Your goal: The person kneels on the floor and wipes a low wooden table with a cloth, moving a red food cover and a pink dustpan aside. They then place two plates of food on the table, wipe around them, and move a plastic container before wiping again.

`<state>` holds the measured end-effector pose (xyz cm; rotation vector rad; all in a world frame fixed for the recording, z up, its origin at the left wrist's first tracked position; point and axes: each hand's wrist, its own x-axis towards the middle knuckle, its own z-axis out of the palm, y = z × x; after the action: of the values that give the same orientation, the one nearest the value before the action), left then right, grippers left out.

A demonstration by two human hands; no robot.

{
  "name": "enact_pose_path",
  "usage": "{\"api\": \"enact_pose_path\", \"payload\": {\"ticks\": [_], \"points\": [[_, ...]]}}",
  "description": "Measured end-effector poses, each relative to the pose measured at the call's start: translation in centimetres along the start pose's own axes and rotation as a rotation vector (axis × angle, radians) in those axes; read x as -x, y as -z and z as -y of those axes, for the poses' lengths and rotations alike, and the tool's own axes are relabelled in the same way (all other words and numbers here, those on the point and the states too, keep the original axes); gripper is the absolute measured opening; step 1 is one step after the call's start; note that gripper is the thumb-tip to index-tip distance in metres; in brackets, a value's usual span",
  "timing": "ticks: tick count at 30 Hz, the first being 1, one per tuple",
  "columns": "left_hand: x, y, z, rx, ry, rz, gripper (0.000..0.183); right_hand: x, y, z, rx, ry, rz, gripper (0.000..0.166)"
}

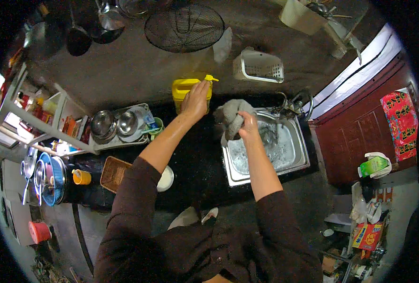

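My left hand (196,100) lies against the right side of a yellow plastic jug (182,88) with a yellow pump top (210,78); the fingers reach up to just under the pump, and whether they grip is unclear. In my right hand (248,124) is a bunched grey cloth (235,112), held over the left rear corner of a stainless steel sink (302,154). Foamy water (275,155) stands in the basin. The faucet (296,106) rises behind the basin's right rear corner.
A white perforated basket (243,69) hangs on the wall. Left on the black counter (199,159) are a dish rack (138,141) with metal bowls (127,123), a brown basket (112,173), a white bowl (165,179) and a yellow cup (81,177). A wire strainer (184,28) hangs above.
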<state>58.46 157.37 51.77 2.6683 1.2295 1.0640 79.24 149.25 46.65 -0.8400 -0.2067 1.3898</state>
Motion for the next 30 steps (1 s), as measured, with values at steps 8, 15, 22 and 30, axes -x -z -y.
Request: {"api": "enact_pose_path", "payload": {"ticks": [8, 15, 22, 30], "points": [[-4.6, -4.9, 3.0, -0.200, -0.169, 0.093, 0.042, -8.8, -3.3, -0.7, 0.064, -0.079, -0.066, 0.018], [-4.3, -4.7, 4.3, -0.224, -0.216, 0.054, 0.039, -10.3, -6.2, -1.5, 0.041, -0.125, -0.119, 0.019], [-5.4, -5.1, 4.8, -0.078, -0.179, 0.137, 0.036, -6.5, -2.1, -0.9, -0.127, -0.060, -0.023, 0.024], [3.4, -7.8, -9.5, 1.724, 1.197, 0.656, 0.081, 10.5, 4.1, 2.7, 0.056, 0.197, -0.010, 0.032]]}}
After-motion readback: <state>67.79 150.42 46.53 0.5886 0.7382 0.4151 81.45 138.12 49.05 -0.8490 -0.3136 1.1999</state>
